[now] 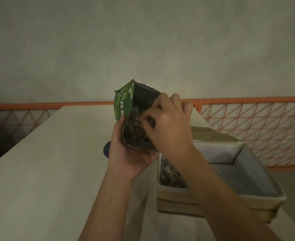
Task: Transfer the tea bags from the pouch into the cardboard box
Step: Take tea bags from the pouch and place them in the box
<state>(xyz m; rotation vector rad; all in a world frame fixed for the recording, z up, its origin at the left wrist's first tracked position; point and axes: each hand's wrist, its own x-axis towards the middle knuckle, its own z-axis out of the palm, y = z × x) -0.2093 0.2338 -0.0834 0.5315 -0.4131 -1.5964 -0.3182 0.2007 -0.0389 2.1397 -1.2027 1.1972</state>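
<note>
We see the left hand [125, 153] cupped under the base of a green foil pouch [125, 101], thumb up along its printed front and fingers wrapped beneath, gripping it so that the open mouth tilts toward us above the pale tabletop [47, 153]. Inside the silvery lining lies a heap of dark tea bags [134, 126]. Our right hand [167, 126] reaches into the mouth from the 3 o'clock side, its fingers curled down among the bags; we can make out the thumb and forefinger closing on something dark at the heap, but whether one bag is truly pinched we cannot tell. At about 4 o'clock from the pouch, just beside the left hand's fingertips, sits the cardboard box [178, 200], tan outside with a whitish lining, resting on the tabletop near its right edge. In the near left corner of the box lies a small pile of tea bags [169, 176] with thin strings showing, partly hidden by our right forearm. A dark blue round object [106, 148] peeks out at 9 o'clock from the left wrist, mostly hidden. Beyond the table runs an orange railing [247, 100] with a lattice panel, against a plain grey wall.
</note>
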